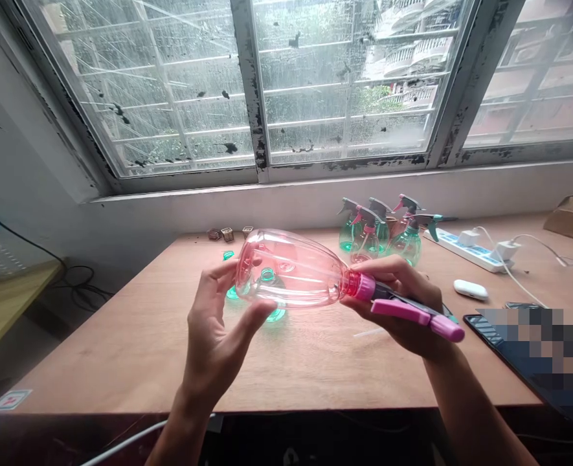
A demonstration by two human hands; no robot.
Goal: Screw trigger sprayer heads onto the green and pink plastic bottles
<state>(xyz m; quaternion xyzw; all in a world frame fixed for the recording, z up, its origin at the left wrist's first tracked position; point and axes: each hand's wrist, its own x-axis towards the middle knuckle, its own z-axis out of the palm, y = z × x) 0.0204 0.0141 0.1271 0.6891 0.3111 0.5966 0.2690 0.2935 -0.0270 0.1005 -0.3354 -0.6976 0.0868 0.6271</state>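
Observation:
A clear pink spray bottle (296, 268) lies sideways in the air above the table, its base to the left and its pink collar and trigger to the right. My left hand (218, 330) grips it near the base, thumb below and fingers behind. Around the neck and spray head closes my right hand (403, 291), with the pink trigger pointing down towards me. Green bottles without spray heads (275, 315) stand behind the held bottle, partly seen through it. A thin pale tube (368, 332) rests on the table below my right hand.
Several assembled spray bottles (405, 246) stand at the back near the wall. To their right are a white power strip (465, 249) with plugs, a white earphone case (471, 289), a dark tablet (509, 362) and a cardboard box (572, 217). Small brown objects (226, 233) sit by the back edge.

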